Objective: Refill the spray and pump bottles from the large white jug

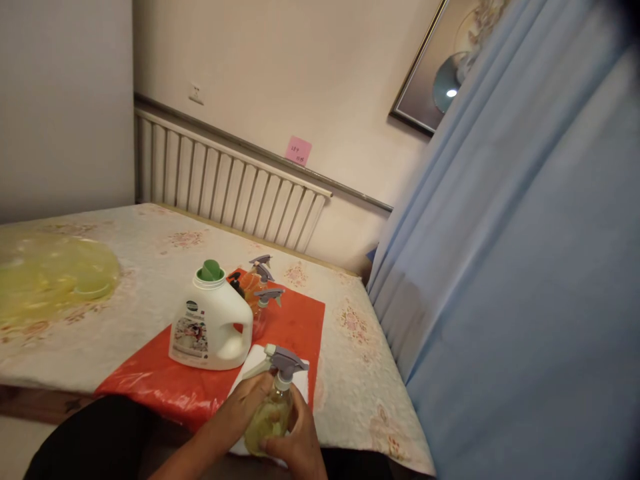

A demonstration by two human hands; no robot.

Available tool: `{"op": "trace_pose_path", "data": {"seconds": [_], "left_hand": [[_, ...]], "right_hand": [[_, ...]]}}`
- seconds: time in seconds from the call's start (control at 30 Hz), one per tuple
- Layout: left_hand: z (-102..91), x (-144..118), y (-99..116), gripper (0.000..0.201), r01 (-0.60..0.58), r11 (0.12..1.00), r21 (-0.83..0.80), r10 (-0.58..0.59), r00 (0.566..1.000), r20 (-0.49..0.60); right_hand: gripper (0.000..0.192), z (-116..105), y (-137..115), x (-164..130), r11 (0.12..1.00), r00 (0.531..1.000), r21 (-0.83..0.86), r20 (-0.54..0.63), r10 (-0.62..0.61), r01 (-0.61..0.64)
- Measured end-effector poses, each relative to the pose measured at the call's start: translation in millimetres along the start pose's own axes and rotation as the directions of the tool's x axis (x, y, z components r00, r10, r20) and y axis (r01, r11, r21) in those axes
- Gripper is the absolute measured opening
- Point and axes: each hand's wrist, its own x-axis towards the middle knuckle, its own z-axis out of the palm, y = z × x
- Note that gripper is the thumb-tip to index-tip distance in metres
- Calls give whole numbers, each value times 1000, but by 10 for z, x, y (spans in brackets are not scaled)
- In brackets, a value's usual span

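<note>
A: Both hands are wrapped around the spray bottle [273, 413]. The left hand [250, 400] grips its neck and the right hand [295, 443] cups its belly.

B: So what step is it?

A: Looks like fitting the grey sprayer top. Next comes a firm twist, I think, keeping the bottle straight up.

B: How does the bottle look?

A: See-through, with yellowish stuff inside. It sits just in front of the white jug [210, 327], over a white cloth [300, 377]. Behind the jug stand more spray bottles [263, 287].

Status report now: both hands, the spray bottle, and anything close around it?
Left hand and right hand both gripping spray bottle, upright over white cloth. Detergent jug close behind on red mat.
</note>
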Motion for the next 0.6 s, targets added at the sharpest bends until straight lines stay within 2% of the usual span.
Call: {"op": "trace_pose_path", "data": {"seconds": [0.1,0.23,0.33,0.5,0.6], "left_hand": [[-89,-22,-48,59,61,997,-56,-58,997,53],[-99,-28,-114,57,61,978,-199,-63,998,-4],[-83,-4,-133,52,82,950,-302,-73,996,44],[-74,35,-38,45,123,913,-389,-84,990,116],[-75,31,68,47,155,913,-377,-115,985,128]], "right_hand": [[85,-4,-8,-11,1000,1000,-2,30,2,-2],[87,6,25,-48,999,999,-30,11,44,-43],[89,7,42,-75,997,998,-45,20,57,-56],[86,27,27,-99,999,996,-9,65,53,-52],[84,43,22,-104,998,995,15,85,59,-60]]}}
